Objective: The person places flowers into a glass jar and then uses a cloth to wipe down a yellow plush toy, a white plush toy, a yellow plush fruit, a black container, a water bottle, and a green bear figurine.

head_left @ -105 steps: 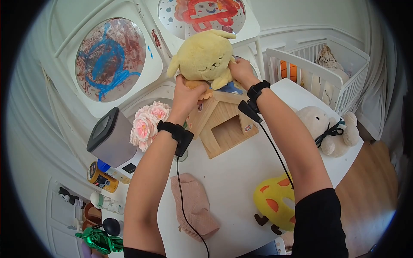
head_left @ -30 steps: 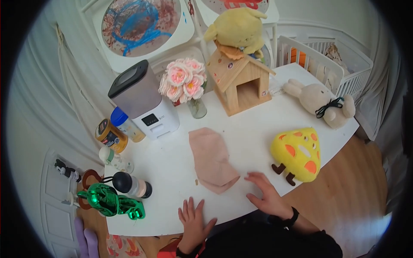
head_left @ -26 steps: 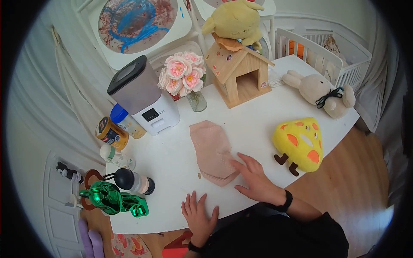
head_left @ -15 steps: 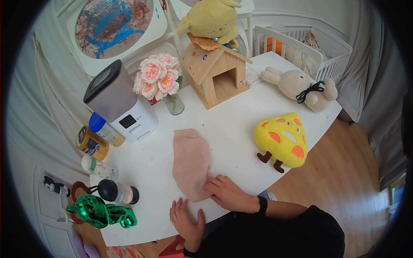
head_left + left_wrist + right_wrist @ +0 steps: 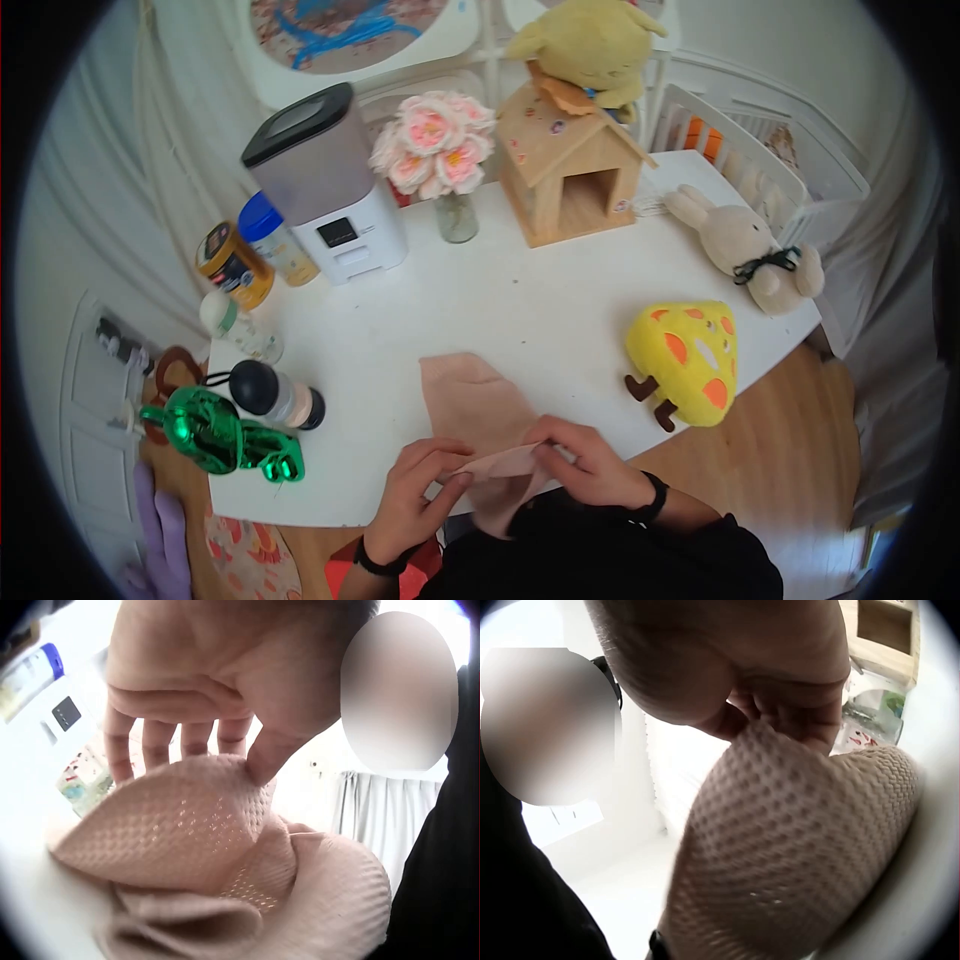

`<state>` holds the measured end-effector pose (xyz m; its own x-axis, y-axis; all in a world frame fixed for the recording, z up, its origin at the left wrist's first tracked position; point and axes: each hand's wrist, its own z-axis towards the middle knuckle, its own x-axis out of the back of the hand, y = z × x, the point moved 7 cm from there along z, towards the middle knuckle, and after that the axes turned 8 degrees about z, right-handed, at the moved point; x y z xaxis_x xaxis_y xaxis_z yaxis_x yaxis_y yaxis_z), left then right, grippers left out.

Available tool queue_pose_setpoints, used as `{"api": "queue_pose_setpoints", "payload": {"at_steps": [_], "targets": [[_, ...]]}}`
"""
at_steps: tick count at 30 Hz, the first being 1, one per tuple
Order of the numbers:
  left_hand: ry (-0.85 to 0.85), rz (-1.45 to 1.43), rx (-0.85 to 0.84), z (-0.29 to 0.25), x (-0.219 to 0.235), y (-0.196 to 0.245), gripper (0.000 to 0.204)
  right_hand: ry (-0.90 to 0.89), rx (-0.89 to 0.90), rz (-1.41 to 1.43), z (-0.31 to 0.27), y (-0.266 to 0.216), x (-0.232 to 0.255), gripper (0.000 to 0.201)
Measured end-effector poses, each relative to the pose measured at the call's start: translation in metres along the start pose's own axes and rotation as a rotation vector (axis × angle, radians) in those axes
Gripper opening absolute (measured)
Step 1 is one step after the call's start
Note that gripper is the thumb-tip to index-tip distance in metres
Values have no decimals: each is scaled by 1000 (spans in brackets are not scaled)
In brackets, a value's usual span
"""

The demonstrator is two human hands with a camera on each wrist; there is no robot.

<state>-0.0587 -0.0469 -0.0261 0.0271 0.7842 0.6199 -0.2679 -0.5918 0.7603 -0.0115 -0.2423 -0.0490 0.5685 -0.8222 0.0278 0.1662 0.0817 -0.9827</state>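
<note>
A pink mesh-knit cloth (image 5: 468,395) lies at the front of the white table, its near end lifted and hanging over the edge. My left hand (image 5: 412,492) pinches one side of the raised edge between thumb and fingers. On the other side, my right hand (image 5: 592,468) pinches the same edge, so a strip stretches between the hands. In the left wrist view the cloth (image 5: 169,825) bulges in folds below the left hand's fingers. From the right wrist, the cloth (image 5: 780,817) drapes down from the right hand's fingertips (image 5: 821,727).
Right of the cloth sits a yellow cheese-shaped plush (image 5: 685,360), with a rabbit plush (image 5: 745,245) behind. A wooden house (image 5: 575,180) bears a pale yellow plush (image 5: 585,45). Flowers (image 5: 437,140), a dispenser (image 5: 330,190), bottles (image 5: 275,395) and a green shiny figure (image 5: 215,430) line the left.
Earlier, both hands set the yellow plush on the wooden house, then came down to the table. Now both have gripped the pink cloth's near end and drawn it up over the front edge.
</note>
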Motion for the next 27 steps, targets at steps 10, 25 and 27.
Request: {"api": "queue_pose_setpoints", "payload": {"at_steps": [10, 25, 27], "targets": [[77, -304, -285, 12, 16, 51, 14, -239, 273, -408, -1, 3, -19, 35], [437, 195, 242, 51, 78, -58, 59, 448, 296, 264, -12, -44, 90, 34], [163, 507, 70, 46, 51, -48, 67, 470, 280, 168, -25, -39, 97, 32]]}}
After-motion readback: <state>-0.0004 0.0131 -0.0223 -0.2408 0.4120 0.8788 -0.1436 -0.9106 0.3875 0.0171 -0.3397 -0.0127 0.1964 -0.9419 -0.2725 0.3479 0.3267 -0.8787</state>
